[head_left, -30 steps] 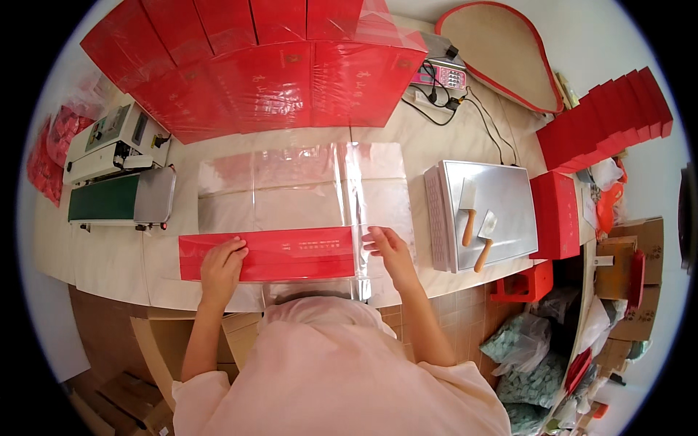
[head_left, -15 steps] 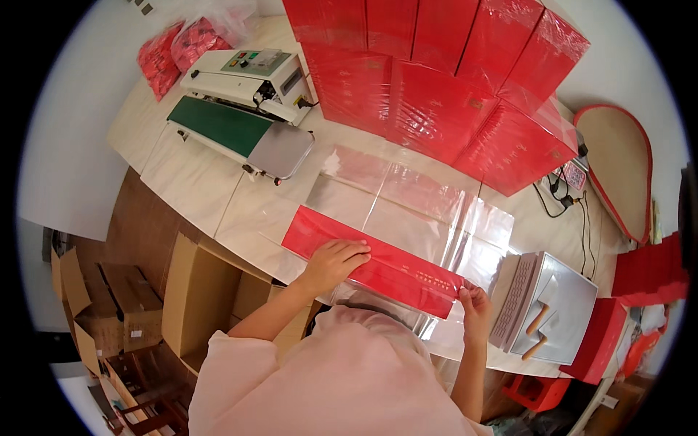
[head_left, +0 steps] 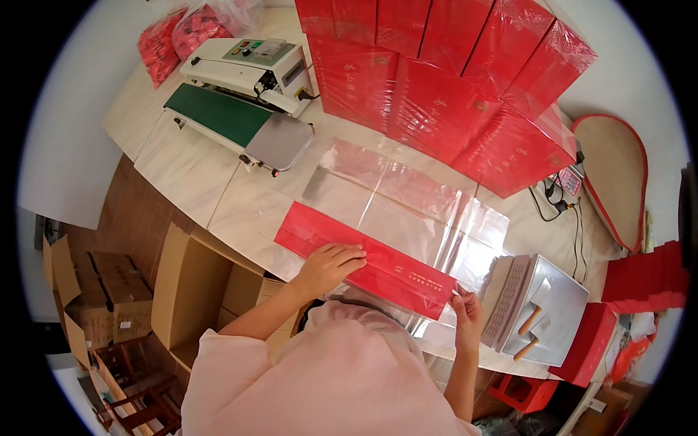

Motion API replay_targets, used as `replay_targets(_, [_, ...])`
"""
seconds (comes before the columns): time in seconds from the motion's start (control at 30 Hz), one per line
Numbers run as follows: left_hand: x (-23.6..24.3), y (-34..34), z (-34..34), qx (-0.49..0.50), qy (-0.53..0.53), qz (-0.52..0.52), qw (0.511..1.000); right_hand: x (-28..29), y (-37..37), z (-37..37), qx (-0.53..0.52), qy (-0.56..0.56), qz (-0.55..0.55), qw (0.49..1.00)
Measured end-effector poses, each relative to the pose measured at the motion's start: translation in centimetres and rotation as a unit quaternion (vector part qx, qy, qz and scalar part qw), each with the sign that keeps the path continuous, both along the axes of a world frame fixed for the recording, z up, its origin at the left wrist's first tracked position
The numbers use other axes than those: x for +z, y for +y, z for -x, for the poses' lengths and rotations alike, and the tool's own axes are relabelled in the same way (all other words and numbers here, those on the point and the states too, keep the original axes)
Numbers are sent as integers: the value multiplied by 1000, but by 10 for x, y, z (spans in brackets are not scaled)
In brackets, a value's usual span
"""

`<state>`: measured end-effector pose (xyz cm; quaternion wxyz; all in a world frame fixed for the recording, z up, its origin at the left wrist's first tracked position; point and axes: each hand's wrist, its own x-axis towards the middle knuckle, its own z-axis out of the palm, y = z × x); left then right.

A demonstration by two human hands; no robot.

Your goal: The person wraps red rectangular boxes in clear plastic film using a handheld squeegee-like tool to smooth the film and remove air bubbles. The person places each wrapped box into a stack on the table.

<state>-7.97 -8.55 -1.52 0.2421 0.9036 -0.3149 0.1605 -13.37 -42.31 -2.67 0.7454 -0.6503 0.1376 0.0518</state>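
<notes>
A long, narrow red box (head_left: 392,272) lies slantwise near the front edge of the table, close to my body. My left hand (head_left: 331,269) rests across its near side with the fingers stretched out flat over the top. At the box's right end, my right hand (head_left: 467,312) is closed in a pinch by the corner. A small white bit shows at those fingertips, too small to name. Beyond the box, clear plastic film (head_left: 389,192) is spread on the table, and some of it also shows past the box's right end.
Plastic-wrapped red boxes (head_left: 436,102) stand stacked at the back. A sealing machine with a green belt (head_left: 214,115) is at the left. Two wooden-handled scrapers (head_left: 531,320) lie on a grey-topped stack at the right. An open carton (head_left: 185,291) stands on the floor at left.
The whole view has shifted slightly. Both hands keep nearly the same places on the box. A small white bit now shows at my right fingertips.
</notes>
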Motion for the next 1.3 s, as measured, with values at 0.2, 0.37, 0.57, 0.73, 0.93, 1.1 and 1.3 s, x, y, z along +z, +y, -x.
replay_targets(0.2, [0,1,4,11,27,13,999,8,-12,10,39,47,56,997])
replay_targets(0.37, [3,3,3,4,28,-17,999,22,-23,29,150,14,204,967])
replay_targets(0.57, [9,8,3,-30,62,-24,997,57,-8,35,135,-139,345,918])
replay_targets(0.73, [29,12,-1,-87,117,-38,989,68,-2,35,120,-230,422,869])
replay_targets(0.93, [30,22,-2,-112,103,-93,984,73,1,27,74,-179,449,873])
replay_targets(1.1, [32,23,-2,-131,82,-110,982,74,22,-27,92,-256,488,830])
replay_targets(1.3, [33,24,0,-128,73,-100,984,65,80,-67,328,-334,480,741])
